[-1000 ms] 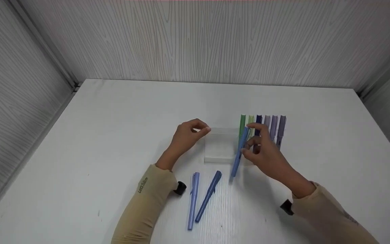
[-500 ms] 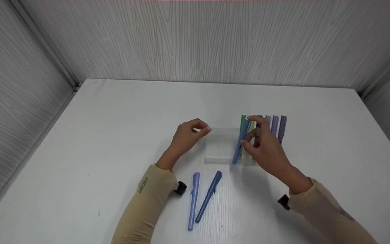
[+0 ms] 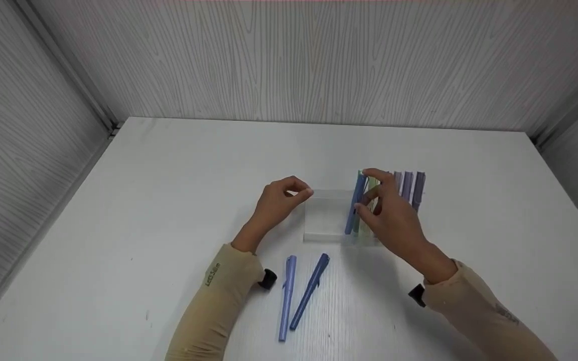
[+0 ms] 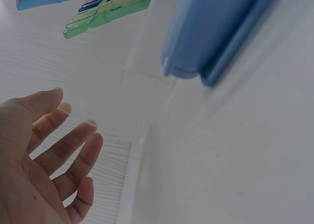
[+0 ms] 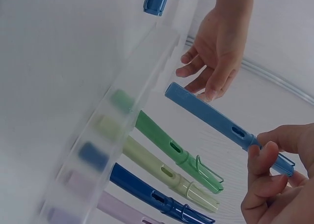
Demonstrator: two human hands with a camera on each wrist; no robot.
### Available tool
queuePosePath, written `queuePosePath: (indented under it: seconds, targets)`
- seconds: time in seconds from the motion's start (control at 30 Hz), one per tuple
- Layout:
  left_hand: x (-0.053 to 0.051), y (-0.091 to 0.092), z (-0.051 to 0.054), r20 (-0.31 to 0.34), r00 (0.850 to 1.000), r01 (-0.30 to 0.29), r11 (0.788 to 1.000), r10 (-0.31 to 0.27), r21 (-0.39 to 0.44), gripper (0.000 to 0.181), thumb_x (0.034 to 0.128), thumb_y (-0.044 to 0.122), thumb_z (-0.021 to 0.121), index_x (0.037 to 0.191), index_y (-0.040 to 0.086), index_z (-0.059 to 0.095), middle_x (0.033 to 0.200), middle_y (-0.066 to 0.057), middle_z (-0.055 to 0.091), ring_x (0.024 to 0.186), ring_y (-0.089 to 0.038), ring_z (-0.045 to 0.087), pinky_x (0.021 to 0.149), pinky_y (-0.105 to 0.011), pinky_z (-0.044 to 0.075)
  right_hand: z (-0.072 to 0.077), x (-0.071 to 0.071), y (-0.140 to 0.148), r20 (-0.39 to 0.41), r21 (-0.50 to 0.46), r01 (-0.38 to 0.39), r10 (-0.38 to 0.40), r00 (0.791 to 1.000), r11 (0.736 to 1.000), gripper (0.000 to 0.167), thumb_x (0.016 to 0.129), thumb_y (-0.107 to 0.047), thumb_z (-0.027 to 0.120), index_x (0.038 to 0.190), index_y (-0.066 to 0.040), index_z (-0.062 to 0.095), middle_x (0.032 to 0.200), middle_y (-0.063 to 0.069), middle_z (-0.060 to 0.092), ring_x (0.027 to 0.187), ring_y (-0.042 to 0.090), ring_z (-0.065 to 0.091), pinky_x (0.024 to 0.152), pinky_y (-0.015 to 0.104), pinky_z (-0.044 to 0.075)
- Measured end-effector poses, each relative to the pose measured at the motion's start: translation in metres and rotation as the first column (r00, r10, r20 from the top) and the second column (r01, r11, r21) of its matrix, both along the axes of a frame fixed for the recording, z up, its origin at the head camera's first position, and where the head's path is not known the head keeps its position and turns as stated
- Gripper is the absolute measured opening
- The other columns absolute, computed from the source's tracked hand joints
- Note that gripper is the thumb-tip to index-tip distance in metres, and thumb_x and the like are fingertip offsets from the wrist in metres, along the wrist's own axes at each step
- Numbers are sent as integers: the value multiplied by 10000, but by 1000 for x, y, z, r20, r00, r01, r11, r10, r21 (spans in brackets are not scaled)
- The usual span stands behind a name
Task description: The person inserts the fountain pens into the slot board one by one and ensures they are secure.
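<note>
Fingers of the L hand half bent & a bit apart, thumb & index tips close together at far L corner of clear holder; can't tell if they pinch it; tan sleeve w/ dark lettering & black wrist cam behind that hand; next, light blue pen lying on white table in front of holder; dark blue pen just R of it, slanted, far end to the R; holder next, its L part w/ no pens; then mid-blue pen, tilted, partly in front of green pen in head view; its plain end is near the holder, can't tell if touching; R hand pinches it near the clip end btwn thumb & fingers, index at its tip; past green, w/ ends in holder slots, come pale green pen, navy pen & lilac pen; then purple pen & dk purple pen, lower parts hidden by hand; R sleeve far R.
</note>
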State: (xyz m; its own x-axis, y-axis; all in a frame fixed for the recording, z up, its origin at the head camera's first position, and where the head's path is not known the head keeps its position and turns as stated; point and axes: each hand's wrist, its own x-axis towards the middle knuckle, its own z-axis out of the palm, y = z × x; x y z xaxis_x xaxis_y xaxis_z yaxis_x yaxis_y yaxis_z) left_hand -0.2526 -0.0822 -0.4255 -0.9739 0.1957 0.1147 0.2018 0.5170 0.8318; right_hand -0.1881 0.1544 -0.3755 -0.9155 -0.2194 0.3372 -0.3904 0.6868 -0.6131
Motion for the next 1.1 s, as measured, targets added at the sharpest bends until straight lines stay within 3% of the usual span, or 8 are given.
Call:
queuePosePath:
  seconds: [0.43,0.7,1.1]
  targets:
    - [0,0,0,-10,1000,2,1000,-2,-10,218,922,350,645,1013,162,708,1020,11,725,1013,-148,638,897,-323,512,-5,-6,-2,-11,39,11,-11,1000,999,607,906,-119,662,1408,-160,323,909,61,661,568,114,457,483,235,366]
    - [0,0,0,19,1000,-9,1000,9,-2,206,921,356,646,1011,182,710,1051,12,711,994,-161,626,877,-338,513,-10,-10,-5,-64,78,23,-18,998,997,602,904,-130,670,1399,-151,328,896,56,661,520,103,468,432,239,342]
    - [1,0,1,16,1000,-4,1000,4,2,211,922,352,644,1010,171,710,1047,8,711,996,-156,628,880,-337,515,-15,-14,-9,-17,90,26,-25,1000,996,611,916,-144,646,1432,-157,318,869,36,666,477,95,389,442,250,326]
